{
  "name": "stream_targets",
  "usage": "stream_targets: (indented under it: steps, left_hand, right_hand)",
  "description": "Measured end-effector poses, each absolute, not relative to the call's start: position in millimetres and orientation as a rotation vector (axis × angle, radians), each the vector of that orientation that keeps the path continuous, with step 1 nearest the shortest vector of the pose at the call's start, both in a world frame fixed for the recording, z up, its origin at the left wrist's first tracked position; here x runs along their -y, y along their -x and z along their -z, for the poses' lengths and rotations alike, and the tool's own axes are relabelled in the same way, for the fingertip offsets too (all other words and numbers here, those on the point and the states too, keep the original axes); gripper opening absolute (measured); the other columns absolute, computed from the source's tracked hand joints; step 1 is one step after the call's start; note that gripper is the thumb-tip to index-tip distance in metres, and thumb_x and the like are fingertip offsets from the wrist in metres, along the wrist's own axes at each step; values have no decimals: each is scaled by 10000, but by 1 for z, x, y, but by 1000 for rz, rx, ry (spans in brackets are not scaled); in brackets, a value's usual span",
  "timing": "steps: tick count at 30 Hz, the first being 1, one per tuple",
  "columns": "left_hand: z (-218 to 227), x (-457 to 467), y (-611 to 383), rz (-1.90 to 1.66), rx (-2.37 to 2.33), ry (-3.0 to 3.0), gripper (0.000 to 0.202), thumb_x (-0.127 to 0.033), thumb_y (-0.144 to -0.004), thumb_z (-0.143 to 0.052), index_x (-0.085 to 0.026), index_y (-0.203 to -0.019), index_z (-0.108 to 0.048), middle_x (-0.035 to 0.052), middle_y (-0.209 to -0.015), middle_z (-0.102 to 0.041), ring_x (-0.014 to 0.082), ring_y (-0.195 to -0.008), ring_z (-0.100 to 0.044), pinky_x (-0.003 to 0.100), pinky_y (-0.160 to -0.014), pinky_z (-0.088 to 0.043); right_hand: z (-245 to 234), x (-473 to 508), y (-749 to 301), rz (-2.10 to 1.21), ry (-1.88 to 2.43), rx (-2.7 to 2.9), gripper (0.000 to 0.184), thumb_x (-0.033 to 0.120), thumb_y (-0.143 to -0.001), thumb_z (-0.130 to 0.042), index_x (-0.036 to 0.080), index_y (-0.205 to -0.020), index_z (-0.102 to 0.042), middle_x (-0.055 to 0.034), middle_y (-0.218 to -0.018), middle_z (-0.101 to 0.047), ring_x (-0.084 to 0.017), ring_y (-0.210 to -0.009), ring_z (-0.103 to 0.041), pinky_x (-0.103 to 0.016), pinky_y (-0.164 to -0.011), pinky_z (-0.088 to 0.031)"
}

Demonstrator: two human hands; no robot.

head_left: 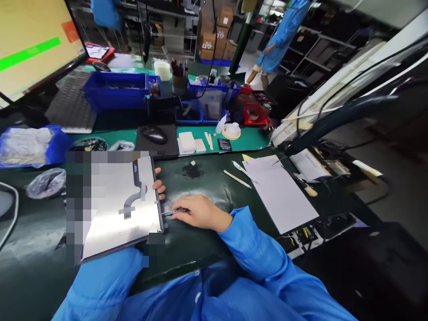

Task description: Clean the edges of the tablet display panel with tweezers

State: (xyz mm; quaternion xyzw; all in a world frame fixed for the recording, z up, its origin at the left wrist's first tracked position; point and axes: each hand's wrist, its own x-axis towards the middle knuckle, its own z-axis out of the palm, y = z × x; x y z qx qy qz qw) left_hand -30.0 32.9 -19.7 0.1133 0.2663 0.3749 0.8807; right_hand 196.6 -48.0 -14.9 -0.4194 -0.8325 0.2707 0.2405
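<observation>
A flat tablet display panel [110, 214] with a silvery back faces up, tilted, and part of it is blurred out. A dark flex cable [135, 194] is taped along that back. My left hand [159, 186] supports the panel from below; its fingertips curl round the right edge, while the palm is hidden. My right hand [200, 211] pinches a pair of tweezers [177, 211], whose tips reach the panel's right edge. Whether the tips touch it, I cannot tell. Just beyond the right hand lies a small heap of dark scraps [193, 170].
White paper [282, 194], a pen [241, 168] and a thin stick [237, 179] lie to the right. Behind are a mouse [154, 134], a tape roll [231, 131] and blue bins [117, 89]. A monitor [36, 44] stands left; a person in blue [279, 40] is farther back.
</observation>
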Motion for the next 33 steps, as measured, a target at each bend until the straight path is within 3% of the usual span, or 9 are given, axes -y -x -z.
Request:
stream_targets:
  steps: [5,11,17,22,26,29,33]
  left_hand:
    - [8,-29,25,-781,-529,-310,258,-330,-913,-604,-192,-1119,-673,25,-691,-475,164,-620,-460,274,-549,-469]
    - [23,-31,35,-740,-430,-281,326,-321,-942,-557,-196,-1226,-658,58,-785,-537,184,-667,-520,309,-603,-518]
    - [26,-36,38,-720,-400,-303,326,-289,-944,-547,-207,-1239,-659,65,-791,-549,195,-678,-539,321,-618,-527]
    - [11,-29,32,-753,-460,-279,332,-339,-908,-572,-168,-1176,-666,62,-745,-527,203,-659,-531,328,-602,-534]
    - [3,-25,31,-779,-479,-267,350,-287,-896,-554,-172,-1212,-651,64,-760,-541,200,-663,-554,321,-619,-543]
    - [3,-28,32,-730,-455,-305,295,-275,-875,-574,-170,-1133,-671,60,-736,-547,197,-648,-572,327,-622,-548]
    - [6,-33,36,-690,-382,-371,303,-330,-846,-651,-181,-1104,-700,51,-729,-560,186,-653,-590,304,-617,-542]
  right_hand:
    - [15,48,-198,-652,1093,2311,205,316,-1046,-605,202,-1071,-774,-61,-989,-788,-181,-906,-721,-277,-824,-514]
    - [15,50,-197,-765,1141,2240,168,294,-954,-745,205,-1097,-751,-33,-933,-786,-173,-840,-726,-259,-776,-525]
    - [14,49,-197,-688,1090,2302,206,307,-1046,-602,201,-1078,-775,-61,-975,-785,-188,-903,-727,-287,-826,-529]
    - [14,51,-195,-825,1152,2193,192,293,-937,-762,213,-1111,-755,-36,-959,-794,-178,-853,-740,-264,-794,-545]
    - [17,50,-195,-723,1069,2241,129,270,-980,-701,202,-1065,-770,-57,-976,-787,-191,-895,-737,-281,-818,-544]
    - [17,50,-194,-687,1067,2265,152,277,-1014,-644,220,-1052,-780,-50,-954,-793,-191,-873,-742,-287,-797,-546]
    - [15,53,-190,-797,1148,2173,156,275,-932,-751,244,-1084,-765,-27,-945,-806,-192,-835,-755,-276,-752,-557]
